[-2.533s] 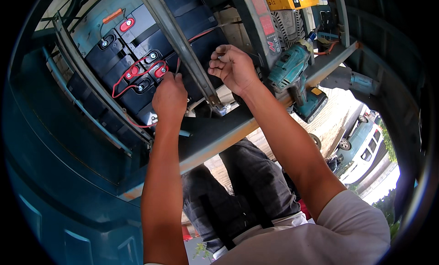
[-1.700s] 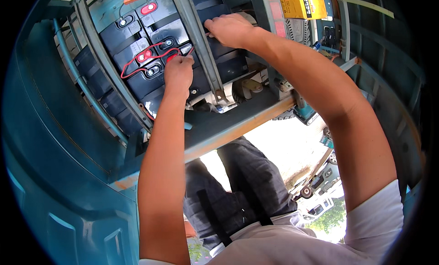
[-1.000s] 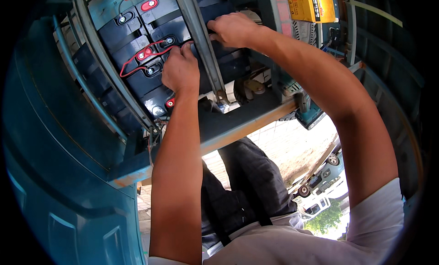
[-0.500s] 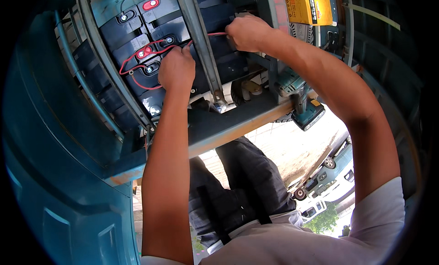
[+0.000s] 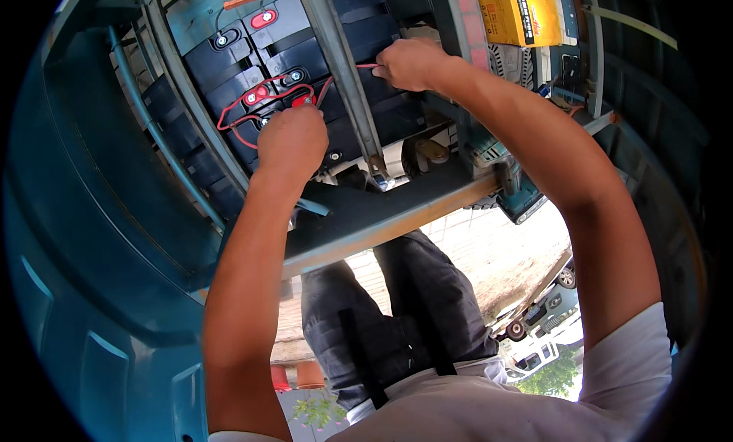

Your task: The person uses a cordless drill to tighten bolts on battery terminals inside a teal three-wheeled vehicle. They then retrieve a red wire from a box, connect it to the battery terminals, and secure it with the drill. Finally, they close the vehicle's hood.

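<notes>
Dark batteries with red and black terminals lie packed in the metal frame. Over their near terminals, my left hand is closed, its fingertips pinching a thin red wire beside a red terminal cover. That wire passes behind an upright grey metal bar and comes out on its right. There my right hand is closed round the wire, its fingers partly hidden. Looped red wire lies across the terminals left of my left hand.
A blue painted panel fills the left side. The frame's front rail crosses below my hands. A teal cordless power tool hangs at the right rail. Behind it stands a yellow box. An orange-handled piece lies at the back.
My left hand has shifted down relative to the batteries, uncovering a red terminal cover. My right hand still grips the wire right of the bar. The view has shifted slightly.
</notes>
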### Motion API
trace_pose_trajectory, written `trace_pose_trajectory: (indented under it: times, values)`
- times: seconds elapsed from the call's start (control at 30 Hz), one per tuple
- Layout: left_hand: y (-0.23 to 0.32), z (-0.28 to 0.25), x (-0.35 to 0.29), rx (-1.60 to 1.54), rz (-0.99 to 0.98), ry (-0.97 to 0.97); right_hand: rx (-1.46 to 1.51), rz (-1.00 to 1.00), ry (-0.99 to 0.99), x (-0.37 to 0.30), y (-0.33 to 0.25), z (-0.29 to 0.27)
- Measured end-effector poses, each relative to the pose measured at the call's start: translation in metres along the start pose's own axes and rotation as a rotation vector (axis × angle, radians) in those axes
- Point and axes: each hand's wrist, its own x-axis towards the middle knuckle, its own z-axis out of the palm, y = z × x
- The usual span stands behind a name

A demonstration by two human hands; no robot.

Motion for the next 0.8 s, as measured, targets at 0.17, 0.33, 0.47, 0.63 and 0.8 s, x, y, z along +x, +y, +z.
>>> trace_pose_trajectory:
  times: [0.17,0.33,0.47,0.63,0.8]
  values:
    - [-0.026,-0.017,-0.005,-0.122,0.006,-0.136,0.041,-0.003,0.025,-0.001,-0.002,0.004]
    - [-0.045,-0.031,-0.011,-0.465,-0.215,-0.373,0.094,-0.023,0.052,-0.001,0.004,0.007]
    - [-0.046,-0.031,-0.011,-0.546,-0.308,-0.429,0.159,0.043,0.035,-0.009,-0.001,0.001]
    - [-0.037,-0.007,0.0,-0.34,-0.106,-0.045,0.22,0.067,0.081,-0.036,0.0,0.001]
    - [0.001,0.032,0.024,-0.636,-0.275,0.206,0.238,0.047,0.013,-0.081,-0.015,-0.009]
